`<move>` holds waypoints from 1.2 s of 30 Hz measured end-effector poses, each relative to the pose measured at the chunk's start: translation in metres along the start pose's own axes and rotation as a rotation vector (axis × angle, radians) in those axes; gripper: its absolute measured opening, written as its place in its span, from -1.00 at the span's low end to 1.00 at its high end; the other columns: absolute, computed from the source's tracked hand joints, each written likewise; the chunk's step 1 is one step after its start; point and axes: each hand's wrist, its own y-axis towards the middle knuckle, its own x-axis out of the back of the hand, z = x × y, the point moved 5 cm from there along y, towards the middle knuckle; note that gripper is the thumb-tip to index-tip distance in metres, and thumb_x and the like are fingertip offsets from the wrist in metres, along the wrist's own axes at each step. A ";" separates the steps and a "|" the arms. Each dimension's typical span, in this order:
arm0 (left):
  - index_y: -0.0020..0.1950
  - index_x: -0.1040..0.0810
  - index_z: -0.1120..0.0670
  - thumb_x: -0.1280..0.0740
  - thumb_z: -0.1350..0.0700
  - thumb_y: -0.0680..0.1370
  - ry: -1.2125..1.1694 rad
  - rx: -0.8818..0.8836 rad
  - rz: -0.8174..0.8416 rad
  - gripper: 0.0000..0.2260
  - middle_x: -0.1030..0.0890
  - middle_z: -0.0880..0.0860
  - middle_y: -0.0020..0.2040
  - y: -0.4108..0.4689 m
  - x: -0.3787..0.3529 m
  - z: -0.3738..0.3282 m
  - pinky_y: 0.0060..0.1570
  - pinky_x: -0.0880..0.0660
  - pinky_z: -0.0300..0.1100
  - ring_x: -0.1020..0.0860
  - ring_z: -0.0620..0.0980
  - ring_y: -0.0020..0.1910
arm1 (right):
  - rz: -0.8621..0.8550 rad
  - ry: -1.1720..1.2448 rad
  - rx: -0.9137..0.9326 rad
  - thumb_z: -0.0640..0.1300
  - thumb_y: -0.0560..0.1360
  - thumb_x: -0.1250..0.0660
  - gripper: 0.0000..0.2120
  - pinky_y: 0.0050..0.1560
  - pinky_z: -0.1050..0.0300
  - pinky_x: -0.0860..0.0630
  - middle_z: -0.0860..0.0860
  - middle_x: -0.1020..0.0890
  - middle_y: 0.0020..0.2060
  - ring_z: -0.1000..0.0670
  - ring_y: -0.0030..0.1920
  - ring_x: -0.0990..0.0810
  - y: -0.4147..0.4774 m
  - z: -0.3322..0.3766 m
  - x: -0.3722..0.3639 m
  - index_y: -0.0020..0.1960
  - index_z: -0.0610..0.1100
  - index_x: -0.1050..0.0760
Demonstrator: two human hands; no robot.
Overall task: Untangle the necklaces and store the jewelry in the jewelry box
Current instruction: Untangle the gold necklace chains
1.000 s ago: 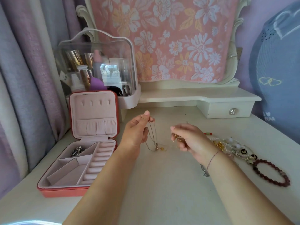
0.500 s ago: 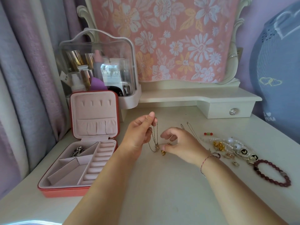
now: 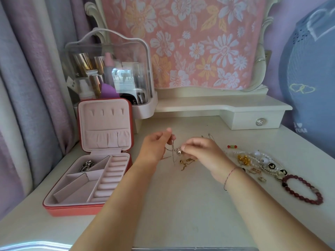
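While the tangled necklaces (image 3: 184, 161) dangle over the bench (image 3: 181, 205) just right of the open jewelry box (image 3: 72, 211), left hand (image 3: 154, 148) pinching the chains up, right hand (image 3: 203, 153) nipping a pendant (image 3: 179, 151), they look light, limp, snag-prone: best gripped beside the knot.

The jewelry box (image 3: 85, 211) is finished in coral red outside and lined in pale pink. The counter (image 3: 181, 205) is painted cream white. The necklaces (image 3: 186, 161) are seen in gold and silver tones. The bracelet (image 3: 302, 189) is made up of dark red beads. The cloth (image 3: 190, 42) is printed with white and orange flowers on pink. The curtains (image 3: 36, 87) are striped in lilac and grey-blue. The cushion (image 3: 311, 60) is coloured blue and marked with yellow hearts.
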 end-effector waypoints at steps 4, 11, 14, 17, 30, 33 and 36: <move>-0.25 -0.60 0.04 -0.27 0.03 0.62 0.209 -0.039 -0.087 -0.73 -0.51 -0.05 -0.33 0.003 0.004 0.004 -0.48 -0.27 -0.40 -0.37 -0.24 -0.56 | -0.002 0.288 -0.107 -0.27 0.52 -0.33 -0.94 -0.23 0.24 -0.51 -0.06 -0.66 -0.30 0.01 -0.29 -0.61 -0.001 0.000 0.005 -0.11 -0.19 -0.57; -0.14 -0.64 0.08 -0.27 0.03 0.62 0.009 0.050 0.010 -0.76 -0.55 -0.03 -0.28 -0.001 0.000 0.003 -0.57 -0.20 -0.37 -0.23 -0.15 -0.56 | -0.012 0.273 -0.139 -0.25 0.54 -0.31 -0.91 -0.20 0.23 -0.48 -0.03 -0.66 -0.30 0.04 -0.28 -0.60 0.000 -0.005 0.004 -0.11 -0.15 -0.56; -0.15 -0.63 0.07 -0.26 0.03 0.62 0.048 0.057 -0.002 -0.76 -0.55 -0.03 -0.27 -0.002 0.000 0.002 -0.51 -0.23 -0.33 -0.26 -0.14 -0.52 | -0.018 0.136 -0.088 -0.24 0.54 -0.32 -0.91 -0.23 0.30 -0.45 -0.01 -0.65 -0.28 0.09 -0.28 -0.59 0.000 -0.005 0.004 -0.10 -0.14 -0.58; -0.17 -0.63 0.06 -0.26 0.04 0.62 0.100 0.052 -0.018 -0.76 -0.55 -0.03 -0.26 -0.001 0.000 0.003 -0.40 -0.24 -0.26 -0.33 -0.17 -0.45 | -0.021 -0.009 -0.030 -0.22 0.51 -0.37 -0.89 -0.21 0.37 -0.46 -0.01 -0.66 -0.22 0.13 -0.23 -0.58 0.000 -0.005 0.004 -0.13 -0.04 -0.62; -0.16 -0.61 0.10 -0.26 0.08 0.62 -0.049 0.074 -0.046 -0.78 -0.52 0.02 -0.24 0.001 0.004 0.003 -0.63 -0.16 -0.38 -0.21 -0.17 -0.64 | 0.009 -0.888 0.106 0.00 0.51 -0.34 -0.92 0.16 0.05 -0.27 0.08 -0.50 -0.02 -0.02 0.15 -0.41 0.005 -0.012 -0.020 -0.09 0.04 -0.59; -0.15 -0.62 0.09 -0.27 0.07 0.62 -0.023 0.085 -0.068 -0.78 -0.53 -0.01 -0.26 0.001 0.007 0.004 -0.61 -0.17 -0.36 -0.21 -0.13 -0.59 | 0.074 -0.951 0.097 -0.08 0.58 -0.24 -0.88 0.22 0.02 -0.27 0.03 -0.50 0.08 -0.05 0.19 -0.39 0.004 -0.013 -0.022 -0.04 0.00 -0.56; -0.16 -0.62 0.07 -0.26 0.07 0.62 0.028 0.097 -0.097 -0.78 -0.53 -0.02 -0.26 0.002 0.009 0.006 -0.52 -0.20 -0.28 -0.23 -0.10 -0.51 | 0.085 -0.730 0.040 -0.08 0.61 -0.20 -0.85 0.11 0.08 -0.37 0.08 -0.53 -0.05 -0.01 0.07 -0.48 0.003 -0.012 -0.015 -0.08 -0.01 -0.52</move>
